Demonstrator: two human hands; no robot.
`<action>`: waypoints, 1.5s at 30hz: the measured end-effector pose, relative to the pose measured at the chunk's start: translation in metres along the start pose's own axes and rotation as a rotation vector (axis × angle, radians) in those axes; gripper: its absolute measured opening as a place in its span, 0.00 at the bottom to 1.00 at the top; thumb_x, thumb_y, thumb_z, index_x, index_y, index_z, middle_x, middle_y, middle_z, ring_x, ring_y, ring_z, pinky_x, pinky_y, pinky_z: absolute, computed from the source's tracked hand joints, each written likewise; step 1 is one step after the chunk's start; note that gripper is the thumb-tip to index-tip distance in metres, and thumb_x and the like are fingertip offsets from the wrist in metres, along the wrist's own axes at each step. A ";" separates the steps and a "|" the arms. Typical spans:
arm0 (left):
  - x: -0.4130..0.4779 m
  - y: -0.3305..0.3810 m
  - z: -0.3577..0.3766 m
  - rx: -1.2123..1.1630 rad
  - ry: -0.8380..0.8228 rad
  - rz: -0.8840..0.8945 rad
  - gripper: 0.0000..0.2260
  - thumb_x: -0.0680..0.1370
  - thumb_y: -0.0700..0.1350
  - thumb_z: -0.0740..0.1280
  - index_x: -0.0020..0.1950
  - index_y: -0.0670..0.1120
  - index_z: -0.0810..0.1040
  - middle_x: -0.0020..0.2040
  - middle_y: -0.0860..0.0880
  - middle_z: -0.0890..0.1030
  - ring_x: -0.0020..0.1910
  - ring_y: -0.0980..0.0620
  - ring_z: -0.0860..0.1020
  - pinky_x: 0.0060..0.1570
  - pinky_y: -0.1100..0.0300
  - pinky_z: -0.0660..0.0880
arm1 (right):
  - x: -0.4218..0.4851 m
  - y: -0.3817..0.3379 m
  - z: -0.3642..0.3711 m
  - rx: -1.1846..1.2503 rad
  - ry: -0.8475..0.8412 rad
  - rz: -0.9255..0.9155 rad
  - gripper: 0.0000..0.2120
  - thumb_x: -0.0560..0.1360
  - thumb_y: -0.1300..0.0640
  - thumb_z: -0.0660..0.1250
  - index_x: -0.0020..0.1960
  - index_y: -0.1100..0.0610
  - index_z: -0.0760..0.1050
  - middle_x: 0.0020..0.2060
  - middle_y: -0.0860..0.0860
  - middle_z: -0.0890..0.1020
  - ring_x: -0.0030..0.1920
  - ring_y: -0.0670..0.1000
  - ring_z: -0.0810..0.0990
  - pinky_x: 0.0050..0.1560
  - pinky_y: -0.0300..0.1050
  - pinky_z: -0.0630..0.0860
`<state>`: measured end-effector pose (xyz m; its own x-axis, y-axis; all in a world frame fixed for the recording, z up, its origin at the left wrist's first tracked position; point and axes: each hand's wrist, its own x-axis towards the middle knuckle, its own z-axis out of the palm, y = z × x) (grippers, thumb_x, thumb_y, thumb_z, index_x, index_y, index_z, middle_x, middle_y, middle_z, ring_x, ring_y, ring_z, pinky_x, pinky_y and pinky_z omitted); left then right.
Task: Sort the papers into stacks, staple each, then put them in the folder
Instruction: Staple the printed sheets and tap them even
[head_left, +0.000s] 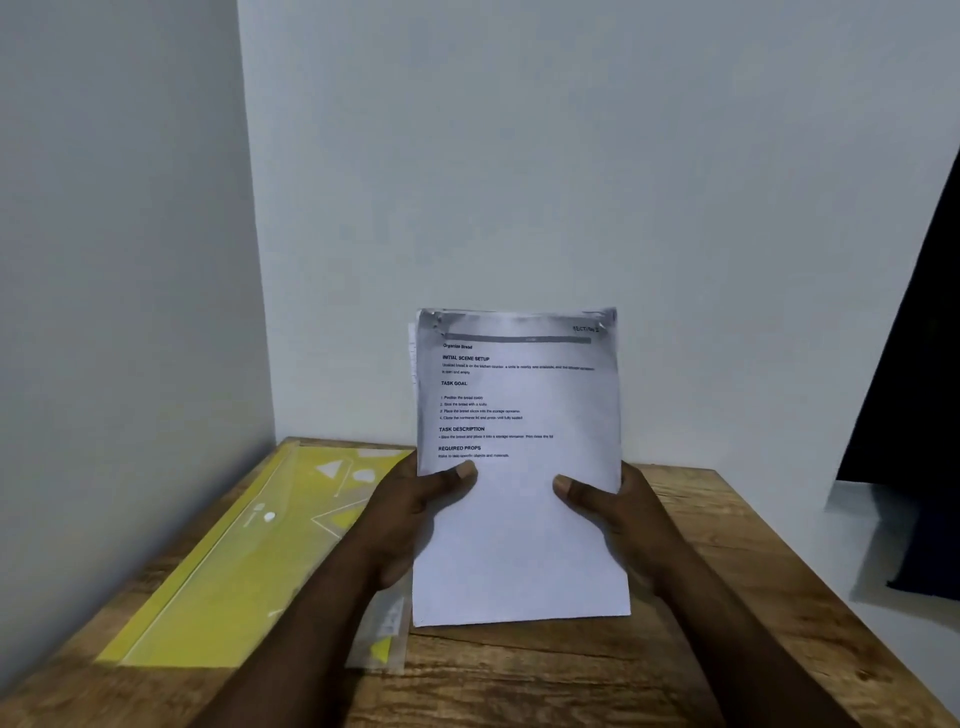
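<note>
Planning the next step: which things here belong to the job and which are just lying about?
Job: stack of white printed papers, gripped by left hand and right hand; yellow translucent plastic folder.
Lying about: brown wooden table; dark fabric at right.

Fine print on the papers (519, 540) blurs; left hand (410, 517) hides part of folder (234, 561).

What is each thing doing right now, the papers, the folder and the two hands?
White printed paper stack: held upright, outside the folder.
Yellow plastic folder: lying flat on the wooden table.
Left hand: grips the stack's left edge.
Right hand: grips the stack's right edge.
</note>
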<state>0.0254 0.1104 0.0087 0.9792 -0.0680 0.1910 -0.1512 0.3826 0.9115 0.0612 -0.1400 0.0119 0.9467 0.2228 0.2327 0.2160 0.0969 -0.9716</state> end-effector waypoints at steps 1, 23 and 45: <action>0.000 0.000 -0.002 0.009 -0.009 -0.013 0.19 0.79 0.39 0.70 0.70 0.40 0.79 0.64 0.39 0.84 0.63 0.37 0.83 0.62 0.42 0.81 | -0.002 0.000 0.000 0.006 -0.024 0.010 0.23 0.74 0.55 0.76 0.67 0.59 0.79 0.58 0.56 0.87 0.57 0.61 0.87 0.61 0.64 0.82; 0.009 -0.015 -0.012 0.007 0.106 -0.255 0.15 0.81 0.42 0.71 0.67 0.39 0.82 0.61 0.38 0.86 0.59 0.34 0.85 0.59 0.38 0.81 | 0.000 0.008 -0.002 0.162 -0.047 0.242 0.17 0.80 0.56 0.70 0.66 0.62 0.81 0.59 0.60 0.86 0.60 0.64 0.85 0.66 0.67 0.78; 0.006 -0.029 -0.010 0.078 0.081 -0.179 0.16 0.80 0.38 0.71 0.68 0.41 0.81 0.61 0.39 0.86 0.59 0.35 0.85 0.60 0.37 0.81 | -0.001 0.020 -0.003 0.060 0.046 0.260 0.18 0.77 0.55 0.75 0.64 0.60 0.83 0.57 0.58 0.87 0.57 0.63 0.87 0.64 0.70 0.78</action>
<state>0.0366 0.1085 -0.0206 0.9986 -0.0529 -0.0033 0.0190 0.2981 0.9544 0.0655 -0.1411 -0.0083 0.9786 0.2038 -0.0280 -0.0492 0.1000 -0.9938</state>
